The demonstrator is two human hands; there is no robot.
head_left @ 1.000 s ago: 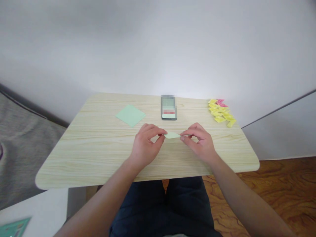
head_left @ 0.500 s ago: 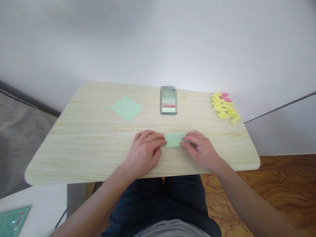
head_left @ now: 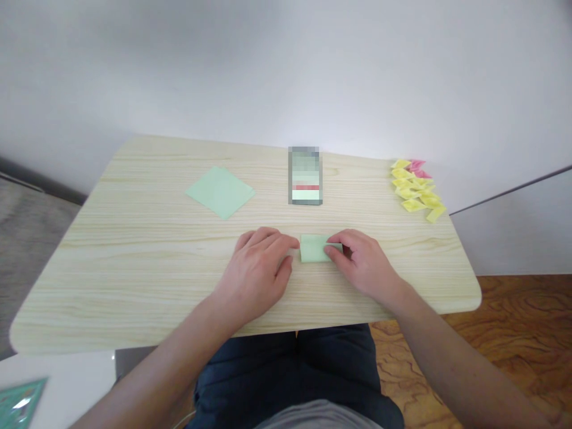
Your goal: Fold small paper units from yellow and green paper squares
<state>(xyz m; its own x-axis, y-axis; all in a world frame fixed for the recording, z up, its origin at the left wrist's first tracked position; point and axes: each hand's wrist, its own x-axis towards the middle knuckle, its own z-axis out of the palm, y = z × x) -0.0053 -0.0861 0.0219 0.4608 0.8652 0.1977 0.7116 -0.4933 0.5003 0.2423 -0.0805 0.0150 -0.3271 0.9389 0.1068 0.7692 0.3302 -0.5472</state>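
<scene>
- Green strip is lying on the desk between the hands, its folds apparently already giving it a narrow shape.
- Right hand is pinching the strip's right end between thumb and fingers.
- Left hand is resting palm down, thumb apart from loosely bent fingers, the index tip just beside the strip; contact is staying unclear.
- Phone, green paper and yellow pieces are lying beyond.
</scene>
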